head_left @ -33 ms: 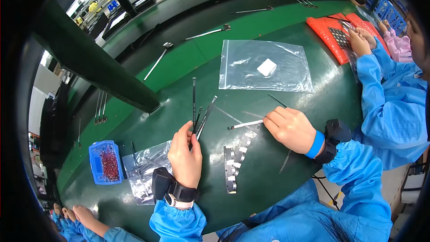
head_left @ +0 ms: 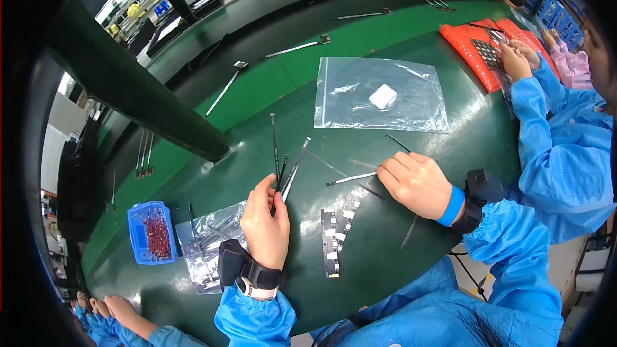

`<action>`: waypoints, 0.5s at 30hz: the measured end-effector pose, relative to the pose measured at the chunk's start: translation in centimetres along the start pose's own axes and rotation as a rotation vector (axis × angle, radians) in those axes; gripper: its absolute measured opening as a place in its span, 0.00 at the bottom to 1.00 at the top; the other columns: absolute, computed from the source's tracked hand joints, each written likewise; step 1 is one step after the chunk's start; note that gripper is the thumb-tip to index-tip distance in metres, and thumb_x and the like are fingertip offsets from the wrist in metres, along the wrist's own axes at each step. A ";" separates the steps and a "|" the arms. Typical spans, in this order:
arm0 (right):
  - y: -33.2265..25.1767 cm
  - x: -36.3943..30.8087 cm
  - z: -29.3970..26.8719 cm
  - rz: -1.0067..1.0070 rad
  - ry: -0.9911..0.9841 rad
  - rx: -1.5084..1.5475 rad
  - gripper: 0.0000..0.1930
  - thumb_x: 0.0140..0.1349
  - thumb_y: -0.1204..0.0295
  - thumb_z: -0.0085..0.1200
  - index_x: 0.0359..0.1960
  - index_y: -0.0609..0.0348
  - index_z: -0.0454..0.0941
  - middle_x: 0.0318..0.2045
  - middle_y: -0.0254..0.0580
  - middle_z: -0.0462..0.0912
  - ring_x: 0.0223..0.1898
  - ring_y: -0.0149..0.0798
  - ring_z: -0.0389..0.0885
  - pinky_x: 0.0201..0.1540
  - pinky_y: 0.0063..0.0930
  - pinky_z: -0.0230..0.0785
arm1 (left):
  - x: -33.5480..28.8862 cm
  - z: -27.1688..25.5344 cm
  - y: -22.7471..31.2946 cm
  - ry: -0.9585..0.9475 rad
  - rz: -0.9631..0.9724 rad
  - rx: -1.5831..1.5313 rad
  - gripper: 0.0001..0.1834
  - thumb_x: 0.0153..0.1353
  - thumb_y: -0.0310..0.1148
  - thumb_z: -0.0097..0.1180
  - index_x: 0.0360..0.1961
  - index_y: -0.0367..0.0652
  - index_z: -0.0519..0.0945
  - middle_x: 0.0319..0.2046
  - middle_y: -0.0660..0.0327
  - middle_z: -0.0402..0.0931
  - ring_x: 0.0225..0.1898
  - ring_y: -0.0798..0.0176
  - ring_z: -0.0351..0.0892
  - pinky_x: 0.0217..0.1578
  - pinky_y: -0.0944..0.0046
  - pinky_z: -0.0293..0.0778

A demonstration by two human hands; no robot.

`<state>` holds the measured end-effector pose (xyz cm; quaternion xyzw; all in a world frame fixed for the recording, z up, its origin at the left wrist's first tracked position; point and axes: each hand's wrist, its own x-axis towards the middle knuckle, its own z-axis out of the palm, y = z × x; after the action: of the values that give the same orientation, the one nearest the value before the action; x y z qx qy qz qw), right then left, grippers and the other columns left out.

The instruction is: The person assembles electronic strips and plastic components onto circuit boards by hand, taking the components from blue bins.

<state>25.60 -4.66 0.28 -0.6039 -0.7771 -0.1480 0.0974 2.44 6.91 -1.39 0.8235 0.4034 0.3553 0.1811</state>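
Several thin dark strips, like flat flexible cables (head_left: 275, 144), fan upward from my left hand (head_left: 265, 226), whose fingers pinch their lower ends. My right hand (head_left: 414, 183) is closed on the end of a narrow white-and-black strip (head_left: 353, 178), which points left above the table. The fingertips hide its gripped end. Below and between my hands lie black circuit strips with white squares (head_left: 330, 244). Loose thin strips, one of them dark (head_left: 409, 232), rest around my right hand. Beside my left wrist is a clear bag (head_left: 209, 238) with many similar strips.
A blue box (head_left: 134, 234) of small red parts stands at the left. Farther off lies a clear zip bag (head_left: 340, 106) with a white square (head_left: 383, 96). A green post (head_left: 148, 103) rises at the left. Strips lie along a green belt (head_left: 286, 77). Co-workers sit on both sides.
The strip in my right hand has tilted slightly, and its white face shows narrower. The tallest strip in my left hand leans a little more to the left. Both hands stay nearly in place.
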 end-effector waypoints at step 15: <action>-1.3 5.6 -1.1 0.362 -0.047 1.122 0.16 0.53 0.82 0.49 0.45 0.68 0.73 0.40 0.50 0.80 0.41 0.44 0.80 0.44 0.32 0.73 | 0.2 -0.7 0.5 -0.052 -0.056 -0.025 0.17 0.54 0.20 0.49 0.47 0.37 0.72 0.38 0.51 0.74 0.40 0.57 0.74 0.42 0.62 0.69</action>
<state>22.94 -0.21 2.97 -0.5862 -0.6232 0.3183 0.4083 2.31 6.82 -0.56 0.8186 0.4171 0.3333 0.2117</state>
